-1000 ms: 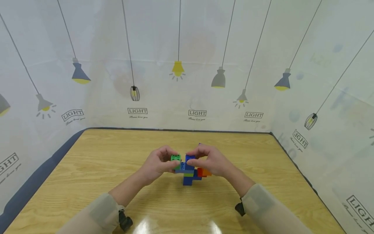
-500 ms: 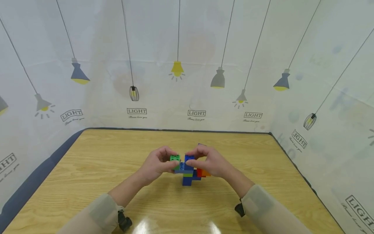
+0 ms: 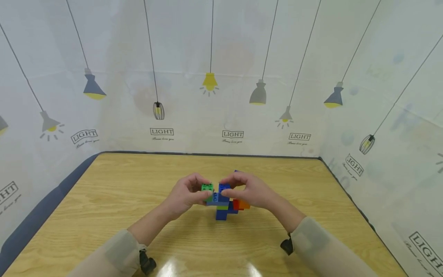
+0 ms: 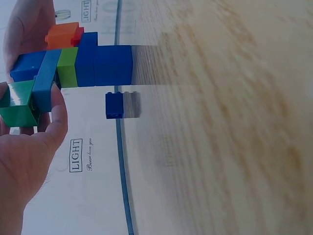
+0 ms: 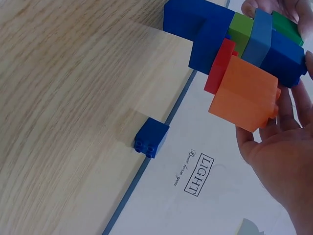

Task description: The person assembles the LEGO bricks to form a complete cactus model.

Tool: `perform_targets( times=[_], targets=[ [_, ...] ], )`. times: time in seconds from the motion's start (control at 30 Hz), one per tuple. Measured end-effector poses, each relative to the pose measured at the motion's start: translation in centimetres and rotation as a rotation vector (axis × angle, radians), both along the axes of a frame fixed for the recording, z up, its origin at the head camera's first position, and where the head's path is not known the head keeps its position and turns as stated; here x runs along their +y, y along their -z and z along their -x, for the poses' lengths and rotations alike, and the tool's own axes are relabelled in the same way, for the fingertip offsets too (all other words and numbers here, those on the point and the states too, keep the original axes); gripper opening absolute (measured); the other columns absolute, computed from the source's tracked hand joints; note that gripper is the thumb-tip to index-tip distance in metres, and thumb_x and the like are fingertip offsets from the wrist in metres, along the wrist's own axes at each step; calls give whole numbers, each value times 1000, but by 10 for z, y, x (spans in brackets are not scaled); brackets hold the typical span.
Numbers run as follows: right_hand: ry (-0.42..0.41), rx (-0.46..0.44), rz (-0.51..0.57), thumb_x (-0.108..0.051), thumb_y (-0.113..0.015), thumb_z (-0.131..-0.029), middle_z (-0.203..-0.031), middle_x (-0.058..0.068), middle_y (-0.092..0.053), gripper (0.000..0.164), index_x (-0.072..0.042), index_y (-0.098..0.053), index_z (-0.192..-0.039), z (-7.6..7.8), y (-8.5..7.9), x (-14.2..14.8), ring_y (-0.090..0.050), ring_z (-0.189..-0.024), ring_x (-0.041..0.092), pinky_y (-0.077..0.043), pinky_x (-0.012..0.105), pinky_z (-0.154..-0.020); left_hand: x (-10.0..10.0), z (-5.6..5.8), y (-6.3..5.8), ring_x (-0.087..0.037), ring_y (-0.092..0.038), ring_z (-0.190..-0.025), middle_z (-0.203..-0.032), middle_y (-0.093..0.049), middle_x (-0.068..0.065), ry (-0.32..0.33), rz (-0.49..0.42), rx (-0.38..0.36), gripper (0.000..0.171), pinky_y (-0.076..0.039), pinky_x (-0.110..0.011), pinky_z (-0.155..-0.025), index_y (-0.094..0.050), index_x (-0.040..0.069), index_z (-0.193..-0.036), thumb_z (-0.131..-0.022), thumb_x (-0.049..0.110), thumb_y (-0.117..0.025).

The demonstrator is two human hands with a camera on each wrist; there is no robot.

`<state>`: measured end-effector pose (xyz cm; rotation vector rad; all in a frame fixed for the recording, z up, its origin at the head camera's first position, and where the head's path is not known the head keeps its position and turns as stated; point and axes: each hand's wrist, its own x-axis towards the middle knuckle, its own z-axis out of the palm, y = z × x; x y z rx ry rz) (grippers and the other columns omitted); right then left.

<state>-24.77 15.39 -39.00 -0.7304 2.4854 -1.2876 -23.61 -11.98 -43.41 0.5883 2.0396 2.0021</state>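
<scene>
A stack of toy building bricks stands on the table. At its bottom is a blue brick [image 4: 113,65], then a longer blue one [image 5: 211,44], a lime green one [image 4: 67,67] and a lighter blue long brick [image 4: 46,81]. On top sit a green brick [image 3: 207,187] at the left and a dark blue brick [image 3: 224,195] at the right. My left hand [image 3: 183,196] pinches the green brick between thumb and fingers. With thumb and fingers, my right hand [image 3: 254,191] grips the dark blue brick. A red brick [image 5: 220,66] and an orange brick [image 5: 244,93] jut from the right side.
A loose blue brick [image 5: 151,137] lies on the table behind the stack, mostly hidden by the right hand in the head view. The wooden table [image 3: 138,177] ends at a dark back edge against a white curtain [image 3: 187,142] printed with lamps.
Both hands keep their hold on the bricks and the stack stays in place. The right forearm has shifted slightly to the right.
</scene>
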Motion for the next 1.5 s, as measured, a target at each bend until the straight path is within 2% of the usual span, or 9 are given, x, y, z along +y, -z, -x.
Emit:
perform_targets(
  times=[0.3,0.5,0.63,0.7,0.83,0.93,1.1,1.3,1.5],
  targets=[
    [91,31,25,-39,-70,-109,-129,4,-76,32,-18,-76,-134,5,1,26,-71,-114,23,-62,36,-99,0,0,2,-19,-68,-95,-111,-70,-2,-3,1,-12,25,-69,-35,-81,-66,2,-125,-103,9,-75],
    [145,54,44,-40,-67,-111,-125,5,-77,35,-15,-74,-135,15,8,54,-72,-111,20,-60,53,-107,0,0,2,-18,-68,-92,-110,-70,-2,-2,2,-7,27,-70,-43,-84,-66,1,-126,-102,9,-76],
    [161,55,43,-39,-65,-112,-128,8,-76,37,-13,-73,-137,22,16,69,-72,-115,26,-57,62,-109,0,0,2,-17,-68,-91,-110,-70,-2,-5,-7,-7,29,-69,-39,-82,-65,-1,-127,-102,8,-76],
    [175,54,33,-39,-65,-112,-128,8,-76,37,-14,-74,-136,25,19,74,-71,-118,32,-58,60,-108,0,0,2,-17,-68,-91,-110,-70,-2,-4,-12,-7,30,-69,-37,-80,-65,-2,-128,-102,8,-76],
    [203,58,0,-40,-65,-112,-126,10,-76,37,-14,-74,-135,31,26,82,-69,-121,43,-59,48,-104,0,0,1,-16,-68,-91,-111,-70,-1,-6,-12,-3,30,-69,-36,-80,-65,-2,-128,-102,7,-76],
    [219,57,-26,-40,-65,-112,-126,15,-76,37,-13,-74,-134,35,30,85,-69,-119,42,-59,42,-101,0,0,2,-17,-69,-91,-111,-70,-1,-9,-8,-6,28,-69,-37,-81,-66,-1,-127,-102,8,-76],
    [252,48,-65,-43,-64,-112,-128,20,-74,39,-13,-73,-136,43,37,87,-68,-118,39,-58,45,-102,1,1,2,-18,-69,-92,-111,-71,-3,-12,-9,-24,25,-68,-33,-79,-67,3,-125,-102,8,-75],
    [274,47,-92,-45,-64,-111,-130,18,-75,47,-10,-71,-141,55,47,85,-69,-118,37,-58,52,-105,0,1,1,-19,-69,-93,-111,-70,-3,-8,-11,-20,27,-68,-32,-79,-66,0,-126,-102,8,-75],
    [285,44,-96,-43,-64,-112,-131,16,-75,47,-8,-70,-142,66,54,79,-70,-116,35,-60,48,-100,-1,1,1,-19,-68,-93,-112,-70,-3,-8,-6,-17,30,-68,-32,-79,-65,-2,-128,-102,9,-76]
  ],
)
